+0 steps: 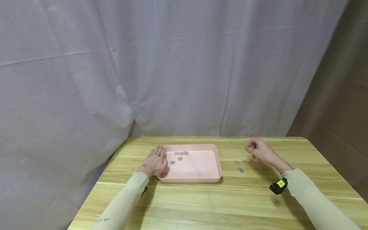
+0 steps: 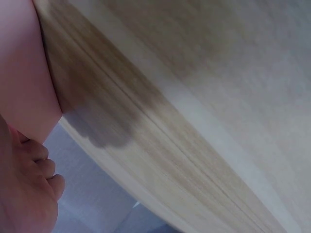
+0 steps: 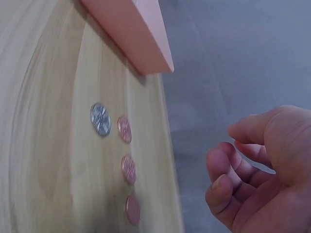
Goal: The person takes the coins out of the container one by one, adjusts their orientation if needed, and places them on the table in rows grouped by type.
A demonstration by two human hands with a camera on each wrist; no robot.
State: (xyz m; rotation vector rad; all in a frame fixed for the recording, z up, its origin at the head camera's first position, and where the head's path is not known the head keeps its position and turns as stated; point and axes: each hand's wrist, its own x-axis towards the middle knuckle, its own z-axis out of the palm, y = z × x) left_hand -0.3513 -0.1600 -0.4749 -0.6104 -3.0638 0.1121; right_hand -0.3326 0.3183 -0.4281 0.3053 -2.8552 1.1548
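My left hand (image 1: 155, 161) rests at the left rim of a pink tray (image 1: 198, 180), its fingers pointing away from me. In the left wrist view this hand (image 2: 29, 189) lies beside the tray's outer wall (image 2: 24, 73). Inside the tray are several silver coins (image 1: 172, 163) and one copper coin (image 1: 180, 158). My right hand (image 1: 260, 151) hovers over the table right of the tray, thumb and fingers loosely bent. In the right wrist view no coin shows between its fingertips (image 3: 238, 130). Near it lie a silver coin (image 3: 100, 119) and three copper coins (image 3: 129, 169).
The wooden table (image 1: 195, 204) carries the tray at its far middle. A grey curtain (image 1: 184, 80) hangs behind the far edge, and a darker brown cloth (image 1: 339, 105) stands at the right. A black wrist camera (image 1: 277, 187) is strapped to the right wrist.
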